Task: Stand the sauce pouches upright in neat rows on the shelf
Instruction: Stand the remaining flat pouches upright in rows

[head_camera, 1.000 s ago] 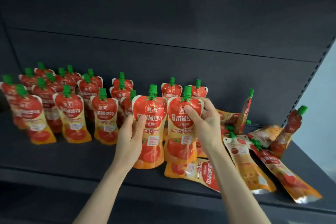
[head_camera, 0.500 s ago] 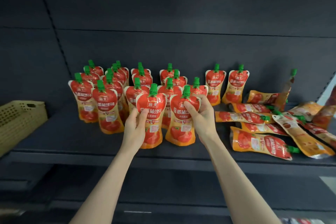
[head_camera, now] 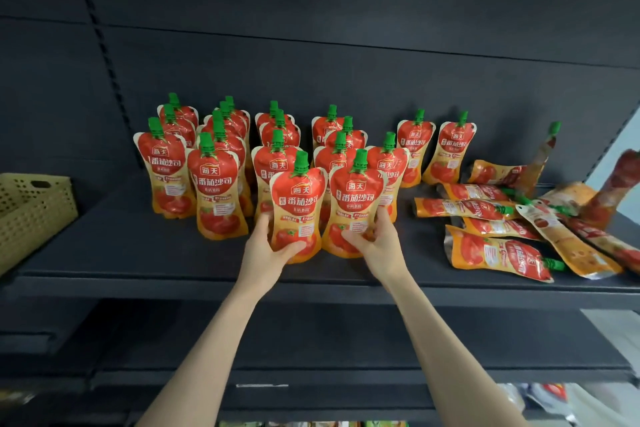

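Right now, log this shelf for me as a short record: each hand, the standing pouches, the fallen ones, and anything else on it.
left hand: grips the front left pouch, upright
right hand: grips the front right pouch, upright
standing pouches: rows behind and left of the hands
lying pouches: flat heap at the right end
basket: left end of the shelf

My bare arms rise from the bottom of the frame and converge toward its centre. My left hand (head_camera: 266, 250) wraps the lower side of the left pouch (head_camera: 298, 198), thumb across its front. My right hand (head_camera: 379, 243) grips the right pouch (head_camera: 356, 198) the same way, thumb in front.
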The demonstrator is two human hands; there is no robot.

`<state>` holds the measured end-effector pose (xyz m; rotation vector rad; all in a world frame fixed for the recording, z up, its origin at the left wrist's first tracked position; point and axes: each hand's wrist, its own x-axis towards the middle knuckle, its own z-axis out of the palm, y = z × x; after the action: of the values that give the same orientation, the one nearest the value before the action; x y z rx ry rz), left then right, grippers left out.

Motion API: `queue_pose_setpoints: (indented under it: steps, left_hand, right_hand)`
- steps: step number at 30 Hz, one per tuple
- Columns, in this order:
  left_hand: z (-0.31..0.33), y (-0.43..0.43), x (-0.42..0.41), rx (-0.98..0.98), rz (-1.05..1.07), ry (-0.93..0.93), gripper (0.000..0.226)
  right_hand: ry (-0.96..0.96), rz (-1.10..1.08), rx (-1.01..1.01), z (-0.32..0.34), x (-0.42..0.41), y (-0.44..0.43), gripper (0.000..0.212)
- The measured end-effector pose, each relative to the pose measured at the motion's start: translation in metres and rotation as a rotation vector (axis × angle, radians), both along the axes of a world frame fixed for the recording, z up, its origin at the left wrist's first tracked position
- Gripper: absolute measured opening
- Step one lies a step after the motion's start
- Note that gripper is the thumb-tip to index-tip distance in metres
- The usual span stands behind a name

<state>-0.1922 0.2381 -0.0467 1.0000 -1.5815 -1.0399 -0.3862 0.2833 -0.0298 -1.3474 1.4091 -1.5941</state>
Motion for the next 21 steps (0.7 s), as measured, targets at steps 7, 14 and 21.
queue_pose_setpoints:
  steps: [7,14,21]
  left_hand:
    - [-0.001,-0.011,0.004,-0.039,0.02,-0.072,0.058]
    - [-0.002,-0.013,0.006,-0.027,0.003,-0.105,0.061]
    - [0.001,-0.013,0.006,0.023,-0.014,-0.151,0.064]
  right_hand:
    - [0.097,-0.043,0.041,-0.009,0.002,-0.005,0.049]
    - [0.103,-0.025,0.078,-0.01,0.003,-0.003,0.044]
    - [0.117,-0.033,0.116,-0.007,0.006,0.0,0.049]
